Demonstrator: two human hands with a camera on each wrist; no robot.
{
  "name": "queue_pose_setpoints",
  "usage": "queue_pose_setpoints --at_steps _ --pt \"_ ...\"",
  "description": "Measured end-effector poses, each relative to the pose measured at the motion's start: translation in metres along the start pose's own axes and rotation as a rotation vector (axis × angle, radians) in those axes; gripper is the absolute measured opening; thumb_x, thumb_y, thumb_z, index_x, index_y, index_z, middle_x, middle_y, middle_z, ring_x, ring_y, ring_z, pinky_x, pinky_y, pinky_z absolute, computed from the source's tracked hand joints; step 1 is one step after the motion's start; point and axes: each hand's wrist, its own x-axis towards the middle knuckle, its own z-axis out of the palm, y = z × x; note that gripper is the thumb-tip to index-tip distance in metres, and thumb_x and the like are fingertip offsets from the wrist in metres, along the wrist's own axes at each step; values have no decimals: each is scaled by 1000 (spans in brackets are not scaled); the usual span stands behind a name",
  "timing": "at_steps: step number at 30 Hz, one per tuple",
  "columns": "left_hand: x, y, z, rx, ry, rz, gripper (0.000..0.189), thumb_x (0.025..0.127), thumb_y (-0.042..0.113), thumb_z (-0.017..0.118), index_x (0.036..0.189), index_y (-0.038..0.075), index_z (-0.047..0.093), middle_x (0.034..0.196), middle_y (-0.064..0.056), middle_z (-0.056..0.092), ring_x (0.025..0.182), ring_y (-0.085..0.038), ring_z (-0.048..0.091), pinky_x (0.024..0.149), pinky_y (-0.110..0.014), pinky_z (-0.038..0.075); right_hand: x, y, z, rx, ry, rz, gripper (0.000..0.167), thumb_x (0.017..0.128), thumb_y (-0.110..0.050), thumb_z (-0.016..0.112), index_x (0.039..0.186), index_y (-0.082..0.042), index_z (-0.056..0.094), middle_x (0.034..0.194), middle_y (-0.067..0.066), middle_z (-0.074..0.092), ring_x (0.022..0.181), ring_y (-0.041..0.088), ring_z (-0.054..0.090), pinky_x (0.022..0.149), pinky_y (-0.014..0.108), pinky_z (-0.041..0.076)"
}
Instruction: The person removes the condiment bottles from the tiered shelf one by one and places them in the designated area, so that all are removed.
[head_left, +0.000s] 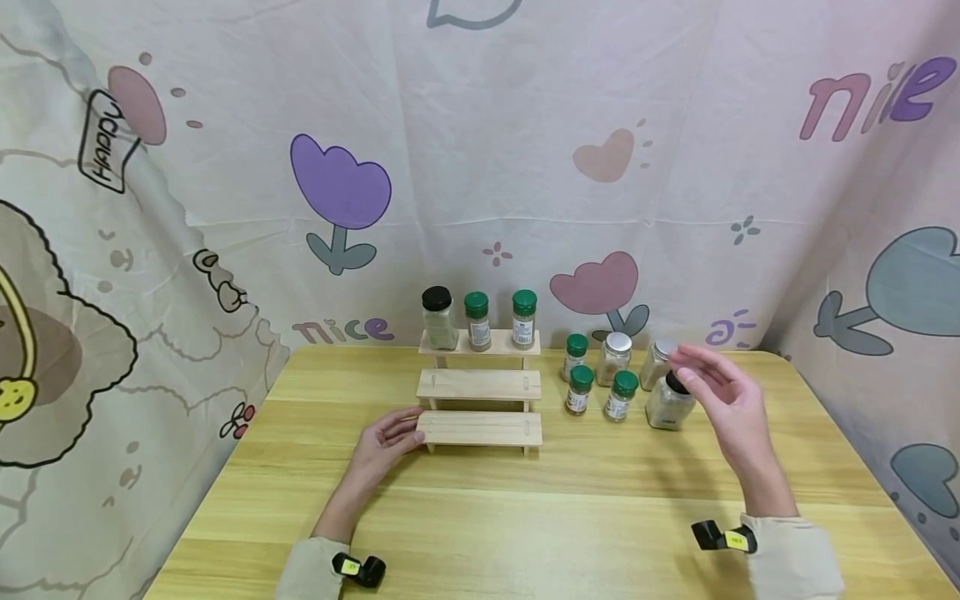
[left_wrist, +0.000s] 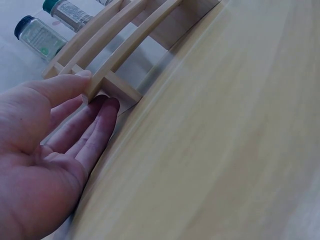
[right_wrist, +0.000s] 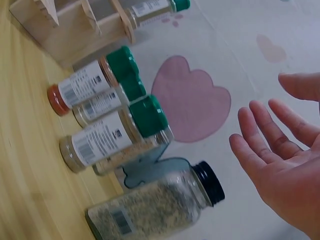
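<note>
My left hand (head_left: 386,446) holds the left end of the lowest step of a three-tier wooden spice rack (head_left: 480,427). In the left wrist view its thumb (left_wrist: 67,87) lies on the step's edge, with the fingers below. On the top tier stand a black-capped jar (head_left: 439,321) and two green-capped spice bottles (head_left: 478,323). My right hand (head_left: 723,396) is raised beside a black-lidded square jar (head_left: 669,404) on the table. In the right wrist view its fingers are spread and hold nothing, apart from that jar's black cap (right_wrist: 210,183).
Right of the rack stand several spice containers: green-capped bottles (head_left: 579,392) and silver-lidded jars (head_left: 615,358), one partly behind my right hand. A patterned cloth (head_left: 480,167) hangs behind the wooden table (head_left: 480,517).
</note>
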Motion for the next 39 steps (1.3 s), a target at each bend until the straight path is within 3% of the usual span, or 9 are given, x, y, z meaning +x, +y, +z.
queue_pose_setpoints --at_steps 6,13,19,30,39 --pt "1 0 0 7 -1 -4 50 95 11 76 140 -1 59 133 -24 64 119 -24 65 96 -23 54 -1 -1 12 -25 -29 13 38 101 1 62 137 10 55 125 9 70 115 14 67 100 19 51" --pt "0 0 0 8 0 2 49 95 9 75 139 -2 59 131 -24 65 112 -13 67 95 -23 55 3 -3 28 -55 -64 11 39 102 -1 62 138 9 55 126 14 69 116 15 66 101 20 50" --pt "-1 0 2 -10 -16 -3 50 95 9 74 141 -4 57 133 -25 64 113 -13 67 96 -24 55 8 -4 39 -38 -98 -17 39 102 -1 61 139 9 54 126 14 68 117 16 65 102 21 51" --pt "-3 0 1 -7 -2 -23 49 95 10 75 140 1 59 133 -22 65 112 -13 67 96 -25 56 31 6 70 -58 -165 -1 43 102 -9 65 144 -3 55 134 28 59 122 28 62 101 23 52" --pt "-1 2 0 3 -5 7 49 95 9 75 140 -2 58 131 -24 65 111 -12 68 95 -24 56 60 12 98 -91 -194 10 47 100 -14 69 144 -7 55 133 15 62 125 34 59 105 24 49"
